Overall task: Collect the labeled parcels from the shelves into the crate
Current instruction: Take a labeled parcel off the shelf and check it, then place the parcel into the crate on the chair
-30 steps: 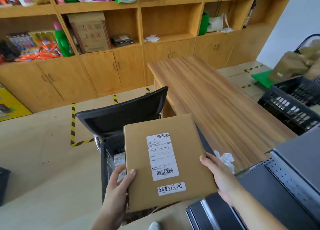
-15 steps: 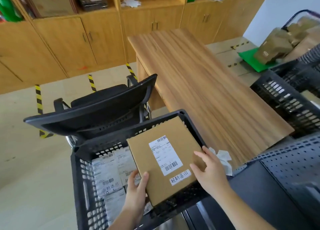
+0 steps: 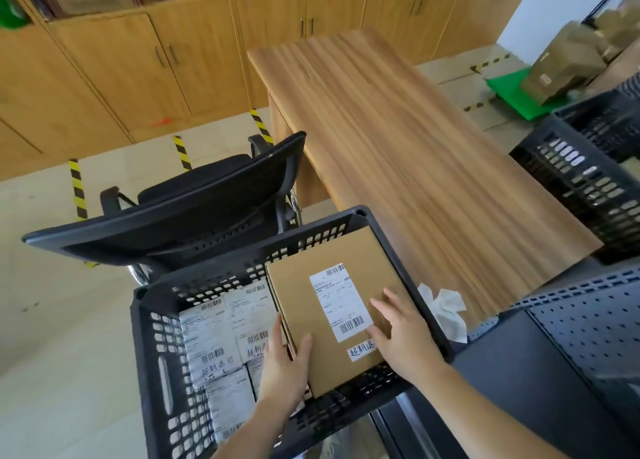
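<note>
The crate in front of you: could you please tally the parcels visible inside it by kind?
Brown cardboard parcel: 1
White bagged parcels: 3 visible; more may be hidden under the hand and the box
Total in the crate: 4 visible

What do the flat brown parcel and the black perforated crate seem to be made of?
Flat brown parcel: apparently matte kraft cardboard; layered edges show at its left side. Black perforated crate: probably moulded plastic, slightly glossy, with regular slotted walls.
</note>
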